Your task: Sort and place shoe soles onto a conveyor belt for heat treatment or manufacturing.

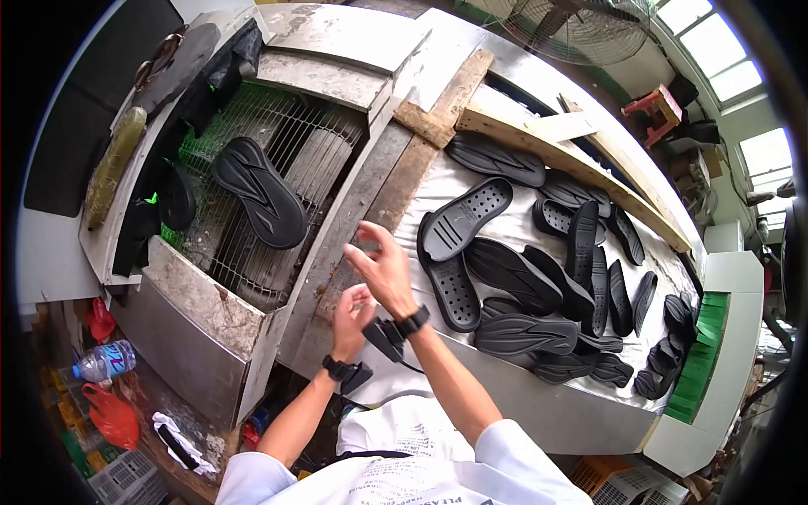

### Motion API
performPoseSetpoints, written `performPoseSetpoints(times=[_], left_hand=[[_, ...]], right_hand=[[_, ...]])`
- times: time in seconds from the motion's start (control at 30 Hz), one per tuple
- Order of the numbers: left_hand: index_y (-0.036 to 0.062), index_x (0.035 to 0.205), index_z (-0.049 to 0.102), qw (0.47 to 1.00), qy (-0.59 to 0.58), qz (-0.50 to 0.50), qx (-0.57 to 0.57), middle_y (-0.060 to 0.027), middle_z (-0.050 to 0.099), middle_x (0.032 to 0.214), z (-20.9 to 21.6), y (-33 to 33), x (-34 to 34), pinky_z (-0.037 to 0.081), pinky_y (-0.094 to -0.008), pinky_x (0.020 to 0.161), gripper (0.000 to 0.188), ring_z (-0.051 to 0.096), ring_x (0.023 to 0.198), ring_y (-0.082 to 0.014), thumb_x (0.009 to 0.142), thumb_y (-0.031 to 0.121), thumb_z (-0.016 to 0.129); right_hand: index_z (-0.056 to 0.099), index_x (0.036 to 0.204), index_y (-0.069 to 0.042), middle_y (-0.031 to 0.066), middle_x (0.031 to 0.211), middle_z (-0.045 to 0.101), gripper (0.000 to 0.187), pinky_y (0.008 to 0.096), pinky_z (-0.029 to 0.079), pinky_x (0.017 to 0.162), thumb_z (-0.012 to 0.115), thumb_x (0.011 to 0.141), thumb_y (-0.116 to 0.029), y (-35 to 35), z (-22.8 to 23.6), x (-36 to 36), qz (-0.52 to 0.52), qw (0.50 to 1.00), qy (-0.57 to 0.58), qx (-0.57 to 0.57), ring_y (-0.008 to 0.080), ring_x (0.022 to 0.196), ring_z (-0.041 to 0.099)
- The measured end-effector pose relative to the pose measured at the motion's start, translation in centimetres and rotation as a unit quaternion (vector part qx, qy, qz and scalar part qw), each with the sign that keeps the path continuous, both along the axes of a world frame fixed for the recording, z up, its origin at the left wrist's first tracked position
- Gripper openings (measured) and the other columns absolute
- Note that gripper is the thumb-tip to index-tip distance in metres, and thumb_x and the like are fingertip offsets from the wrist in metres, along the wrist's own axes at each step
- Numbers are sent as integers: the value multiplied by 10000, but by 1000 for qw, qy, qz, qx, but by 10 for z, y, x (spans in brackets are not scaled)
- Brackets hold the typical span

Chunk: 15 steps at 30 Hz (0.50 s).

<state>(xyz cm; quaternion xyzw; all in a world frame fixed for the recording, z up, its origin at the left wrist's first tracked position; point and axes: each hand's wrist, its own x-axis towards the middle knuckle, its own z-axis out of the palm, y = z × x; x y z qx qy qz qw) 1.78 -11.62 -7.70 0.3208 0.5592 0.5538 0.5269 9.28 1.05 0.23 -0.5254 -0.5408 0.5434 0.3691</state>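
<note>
Both of my hands hover over the divider between the wire rack and the white cloth, holding nothing I can see. My right hand [383, 269] is farther forward, its fingers loosely apart. Closer to my body, my left hand [349, 321] has its fingers slightly bent and apart. A single black shoe sole [261, 194] lies on the wire rack [324, 181] to my left. Right of my hands, a black sole with a perforated face [468, 219] rests across another perforated sole [452, 290]. Several more black soles [515, 273] are spread and overlapped on the white cloth [522, 206].
Wooden boards [581, 177] border the cloth at the back. A green strip curtain [709, 358] hangs at the far right, a fan [572, 25] stands behind. At lower left are a water bottle [105, 360] and a red plastic bag [112, 417]. Metal edges surround the rack.
</note>
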Motion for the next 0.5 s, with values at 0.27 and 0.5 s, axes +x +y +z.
performPoseSetpoints(times=[0.27, 0.5], left_hand=[[-14, 1409, 448, 937, 345, 54, -23, -233, 560, 1270, -58, 135, 108, 517, -430, 920, 723, 532, 1208, -340, 833, 262, 787], [-80, 1385, 449, 992, 121, -5, 21, -205, 594, 1268, 3, 137, 94, 416, -357, 1076, 585, 556, 1202, -257, 858, 62, 659]], right_hand=[[617, 1244, 43, 76, 937, 710, 426, 251, 554, 656, 759, 871, -107, -132, -24, 209, -223, 947, -71, -218, 110, 753, 670], [566, 1365, -41, 136, 1218, 651, 610, 339, 581, 775, 797, 804, -101, -110, 11, 225, -168, 954, -232, -91, 211, 934, 689]])
